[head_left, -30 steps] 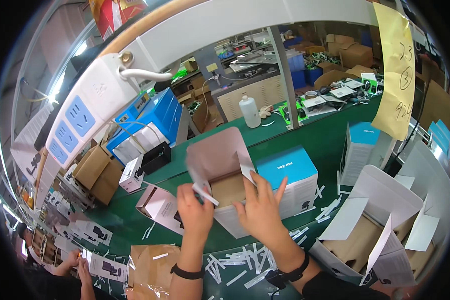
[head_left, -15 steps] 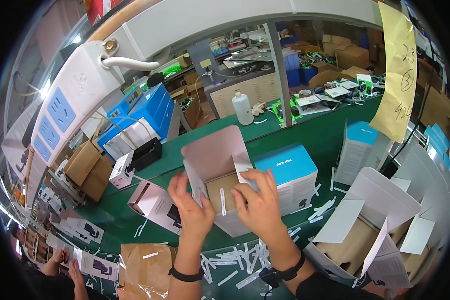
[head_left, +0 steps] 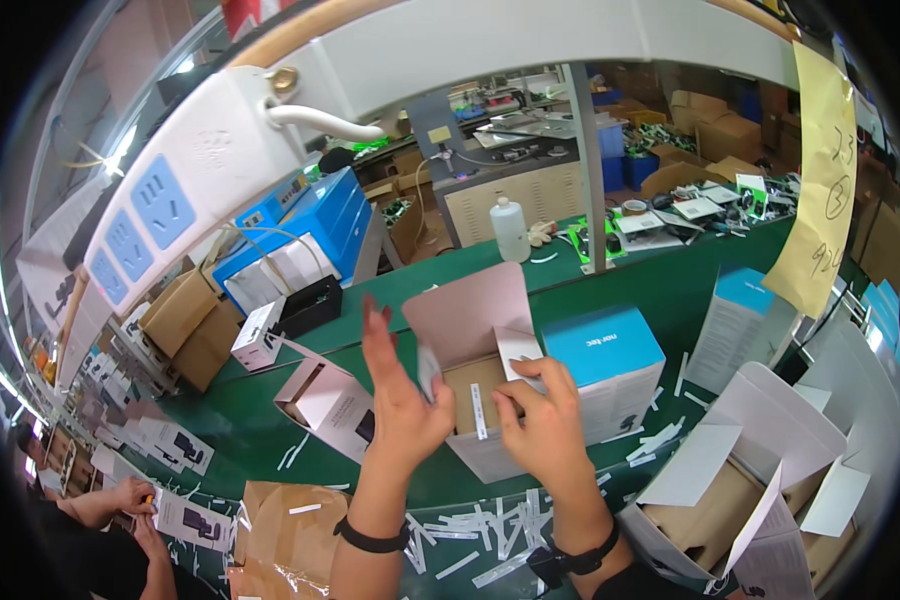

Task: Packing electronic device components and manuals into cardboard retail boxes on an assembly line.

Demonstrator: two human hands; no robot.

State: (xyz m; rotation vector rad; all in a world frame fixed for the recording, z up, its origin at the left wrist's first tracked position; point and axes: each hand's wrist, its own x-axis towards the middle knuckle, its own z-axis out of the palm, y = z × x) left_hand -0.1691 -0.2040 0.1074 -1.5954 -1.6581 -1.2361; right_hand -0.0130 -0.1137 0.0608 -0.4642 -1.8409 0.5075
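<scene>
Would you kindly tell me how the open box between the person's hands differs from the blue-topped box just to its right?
The open box has its lid raised, while the blue-topped box is shut. The open box shows brown cardboard inside; the blue-topped box hides its contents. Both have pale sides and stand on the green work surface.

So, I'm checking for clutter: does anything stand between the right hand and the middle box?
Nothing visible: the right hand is at the middle box, by its right flap. A white strip shows left of the hand.
</scene>
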